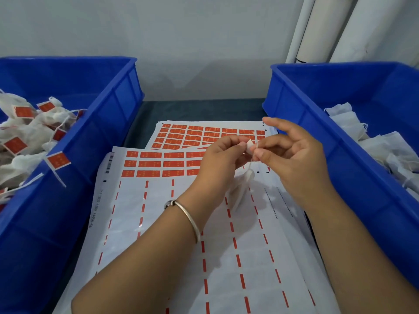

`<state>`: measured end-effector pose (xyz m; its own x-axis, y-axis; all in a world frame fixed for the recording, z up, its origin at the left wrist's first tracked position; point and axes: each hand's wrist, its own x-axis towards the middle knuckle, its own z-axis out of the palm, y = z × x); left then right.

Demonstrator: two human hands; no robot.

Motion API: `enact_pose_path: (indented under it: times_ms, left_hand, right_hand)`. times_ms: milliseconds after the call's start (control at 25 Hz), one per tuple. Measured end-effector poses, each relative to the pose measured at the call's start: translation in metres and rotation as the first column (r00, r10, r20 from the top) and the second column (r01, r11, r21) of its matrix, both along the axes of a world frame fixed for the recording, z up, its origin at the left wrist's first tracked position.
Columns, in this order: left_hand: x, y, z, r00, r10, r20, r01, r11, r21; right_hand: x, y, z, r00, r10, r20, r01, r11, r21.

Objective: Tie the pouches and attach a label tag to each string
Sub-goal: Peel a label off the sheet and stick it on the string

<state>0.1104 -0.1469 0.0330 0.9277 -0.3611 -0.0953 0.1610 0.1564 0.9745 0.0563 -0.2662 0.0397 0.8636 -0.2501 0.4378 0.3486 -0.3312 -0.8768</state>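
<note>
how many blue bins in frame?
2. Left bin sits along the left edge and holds pouches with red tags. Right bin sits along the right edge and holds untagged white pouches. Both are cropped by the frame.

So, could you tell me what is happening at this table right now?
A person is tagging small pouches. Both hands, the left hand and right hand, pinch a label tag at the string of a white pouch hanging above the label sheet, much of which is already peeled. The left blue bin holds pouches with red tags; the right blue bin holds untagged ones.
</note>
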Motion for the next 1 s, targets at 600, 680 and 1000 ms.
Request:
enact_pose_path:
  times_ms: [600,680,1000]
  left_hand:
    - [-0.0027,-0.0022,0.0046,0.992,-0.04,-0.118,0.053,0.993,0.109]
    - [-0.0027,-0.0022,0.0044,0.992,-0.043,-0.12,0.057,0.992,0.113]
    - [-0.0053,-0.0042,0.005,0.992,-0.018,-0.123,0.039,0.984,0.171]
  right_hand:
    - [0.0079,-0.0092,-0.0086,0.986,-0.167,-0.019,0.168,0.985,0.05]
    - [0.0074,-0.0093,-0.0086,0.988,-0.155,-0.017,0.155,0.986,0.058]
    - [0.0065,-0.0089,-0.0087,0.993,-0.117,-0.02,0.118,0.992,0.052]
